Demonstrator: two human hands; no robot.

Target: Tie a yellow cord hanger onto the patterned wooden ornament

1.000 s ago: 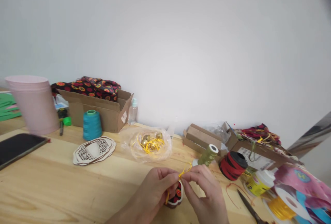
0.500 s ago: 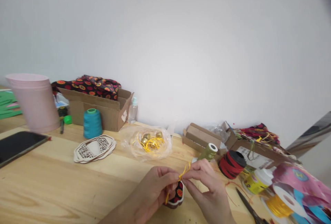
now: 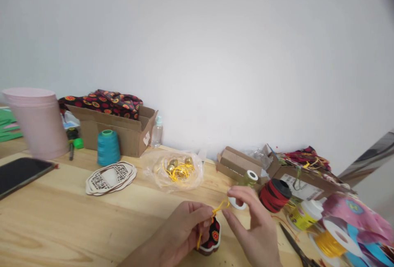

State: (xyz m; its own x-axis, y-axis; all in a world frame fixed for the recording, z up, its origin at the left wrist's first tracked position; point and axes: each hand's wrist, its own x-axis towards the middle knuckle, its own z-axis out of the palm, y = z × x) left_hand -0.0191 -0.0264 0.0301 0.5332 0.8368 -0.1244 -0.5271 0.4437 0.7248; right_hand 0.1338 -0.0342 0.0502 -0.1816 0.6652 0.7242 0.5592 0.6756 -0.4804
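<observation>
My left hand (image 3: 183, 224) is closed, pinching a yellow cord (image 3: 219, 208) between thumb and fingertips. Below those fingertips is a small ornament with a scalloped white edge and dark patterned fabric (image 3: 214, 239); part of it is hidden by the hand. Another length of the cord runs down past my left fingers. The cord's loop sticks out to the right, toward my right hand (image 3: 254, 222). That hand is open, thumb and forefinger apart on either side of the loop's end, with no firm grip visible.
Behind my hands lie a plastic bag of brass bells (image 3: 172, 171) and stacked wooden cutouts (image 3: 111, 178). Scissors (image 3: 294, 242), a yellow cord spool (image 3: 334, 238), a glue bottle (image 3: 306, 214) and a red-and-black spool (image 3: 275, 195) crowd the right. A phone (image 3: 24, 174) lies left.
My right thumb and forefinger have parted from their pinch on the yellow cord, and that hand has shifted slightly right. My left hand keeps its hold.
</observation>
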